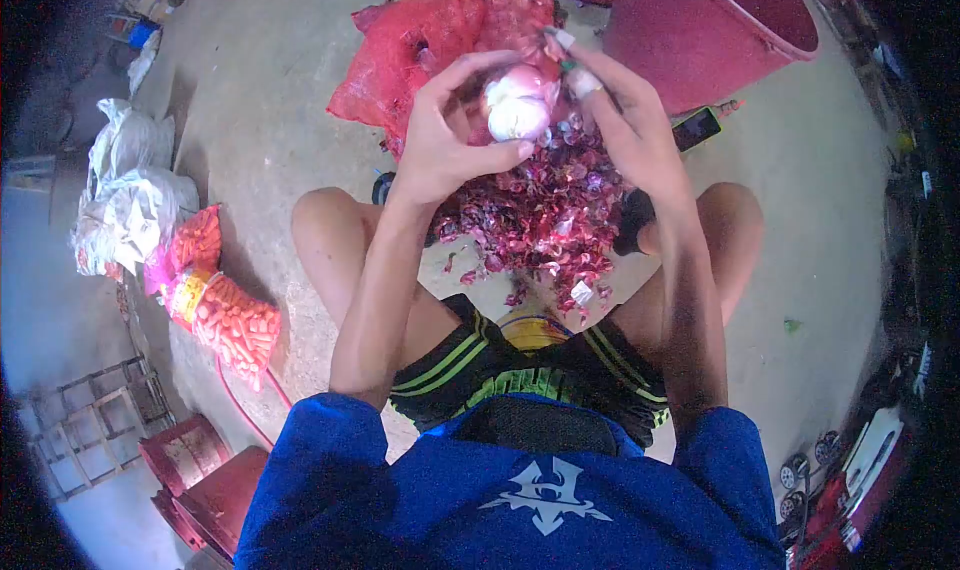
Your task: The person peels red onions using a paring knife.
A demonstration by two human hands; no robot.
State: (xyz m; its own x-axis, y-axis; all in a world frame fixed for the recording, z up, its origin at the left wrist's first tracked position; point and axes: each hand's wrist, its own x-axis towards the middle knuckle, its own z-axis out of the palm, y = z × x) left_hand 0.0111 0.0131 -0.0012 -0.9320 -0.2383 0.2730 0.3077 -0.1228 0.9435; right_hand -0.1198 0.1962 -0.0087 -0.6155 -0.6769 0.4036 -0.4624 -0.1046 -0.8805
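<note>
A pale, pinkish-white onion (520,108) rests in my left hand (440,135), whose fingers and thumb curl round it. On the other side of the onion is my right hand (630,125), its fingers bent in close to the bulb. White wrapping covers its thumb and a fingertip. A small green bit shows between those fingers, but I cannot make out what it belongs to. Below both hands lies a heap of purple-red onion skins (560,200) on the floor between my legs.
Red mesh sacks (410,55) lie beyond my hands, beside a large pink tub (700,40). A phone (697,128) is on the floor by the tub. At left are white sacks (135,210) and a bag of carrots (235,320). Red plastic stools (215,490) stand lower left.
</note>
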